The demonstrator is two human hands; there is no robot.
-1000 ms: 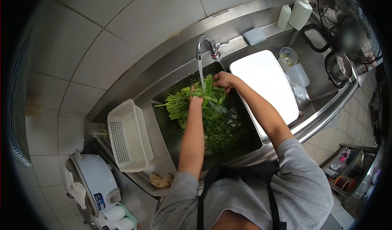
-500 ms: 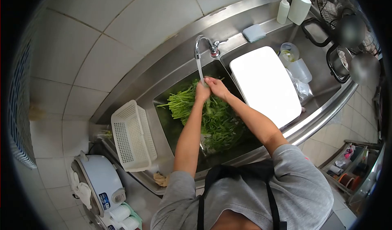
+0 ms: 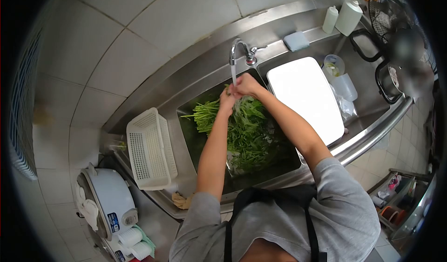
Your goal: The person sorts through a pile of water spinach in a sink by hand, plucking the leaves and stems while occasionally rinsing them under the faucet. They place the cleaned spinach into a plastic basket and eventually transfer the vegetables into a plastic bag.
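Under the water from the curved tap [image 3: 238,48], my two hands meet over a sink basin. My left hand [image 3: 226,103] is closed, with bits of green showing at its fingertips. Just above and to the right, my right hand [image 3: 247,84] is curled closed against the left fingers; whatever lies inside it is hidden. Below both hands, a big heap of long-stemmed leafy greens [image 3: 249,141] lies in the basin, its cut stems pointing left and its leaves spreading right and toward me.
A white lid or board [image 3: 305,101] covers part of the right basin, beside plastic tubs [image 3: 344,86]. Left of the greens stands a white perforated basket [image 3: 151,150]. A sponge [image 3: 296,41] and bottles [image 3: 348,17] line the back ledge. A rice cooker [image 3: 109,201] sits lower left.
My right hand has turned and curled over, its knuckles now higher beside the stream. The left hand stays close to it under the water. The whole view has shifted slightly.
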